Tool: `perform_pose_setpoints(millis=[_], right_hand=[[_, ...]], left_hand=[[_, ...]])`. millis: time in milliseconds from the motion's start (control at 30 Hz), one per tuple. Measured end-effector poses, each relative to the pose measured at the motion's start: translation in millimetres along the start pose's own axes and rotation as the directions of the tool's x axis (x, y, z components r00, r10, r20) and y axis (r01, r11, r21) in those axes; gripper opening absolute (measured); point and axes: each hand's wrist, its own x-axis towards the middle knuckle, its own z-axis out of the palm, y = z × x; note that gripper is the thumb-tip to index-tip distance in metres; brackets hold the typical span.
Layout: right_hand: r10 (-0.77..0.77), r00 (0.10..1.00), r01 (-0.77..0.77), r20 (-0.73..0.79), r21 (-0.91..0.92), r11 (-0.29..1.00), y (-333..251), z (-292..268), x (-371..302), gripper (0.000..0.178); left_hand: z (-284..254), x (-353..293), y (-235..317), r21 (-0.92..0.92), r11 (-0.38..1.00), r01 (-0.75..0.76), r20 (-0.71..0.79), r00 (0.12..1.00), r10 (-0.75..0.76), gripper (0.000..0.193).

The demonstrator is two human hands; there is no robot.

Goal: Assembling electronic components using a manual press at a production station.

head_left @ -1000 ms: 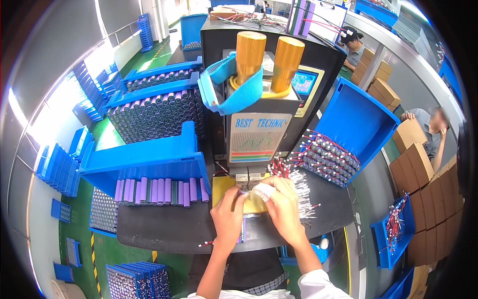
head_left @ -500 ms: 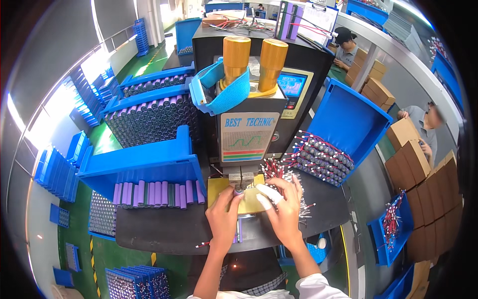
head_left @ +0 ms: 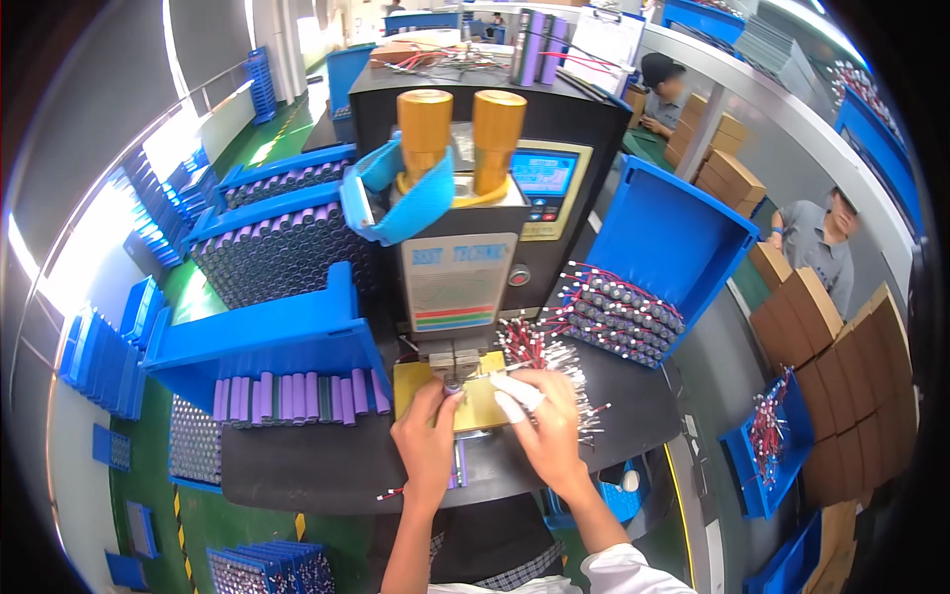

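Observation:
My left hand (head_left: 426, 441) is closed round a purple cylindrical battery cell (head_left: 452, 388), its end up against the metal electrodes (head_left: 453, 363) of a spot welding machine (head_left: 457, 267). From the other side my right hand (head_left: 546, 426), with white covers on thumb and forefinger, pinches a thin wire lead (head_left: 510, 369) that reaches toward the top of the cell. Both hands work over a yellow plate (head_left: 477, 416) under the electrodes. Just right of them lies a pile of red, black and white wire leads (head_left: 554, 361). My fingers hide most of the cell.
On the left, a blue bin (head_left: 257, 332) lies tipped with a row of purple cells (head_left: 297, 398). A tilted blue bin (head_left: 683, 218) at right holds cells with leads attached (head_left: 628, 317). Cardboard boxes (head_left: 811, 337) and two people sit beyond the partition. A blue strap (head_left: 416, 203) hangs on the machine.
The whole view has shifted, so the machine and bench sit slightly further left. My right hand's fingers have closed in toward the cell and electrodes; my left hand keeps its hold.

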Motion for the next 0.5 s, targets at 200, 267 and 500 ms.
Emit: perform_pose_setpoints(millis=[200,267,500], right_hand=[[0.035,0.986,-0.058,0.165,0.139,0.989,4,11,-2,0.021],[0.021,0.986,-0.041,0.165,0.118,0.992,9,14,-1,0.021],[0.265,0.922,-0.347,0.281,0.299,0.889,-7,5,5,0.021]], left_hand=[[-9,-2,15,-0.282,0.923,0.263,0.108,0.964,-0.242,0.030],[-15,-7,18,-0.343,0.891,0.298,0.232,0.946,-0.227,0.030],[-14,-41,19,0.086,0.976,-0.201,0.022,0.980,0.199,0.027]])
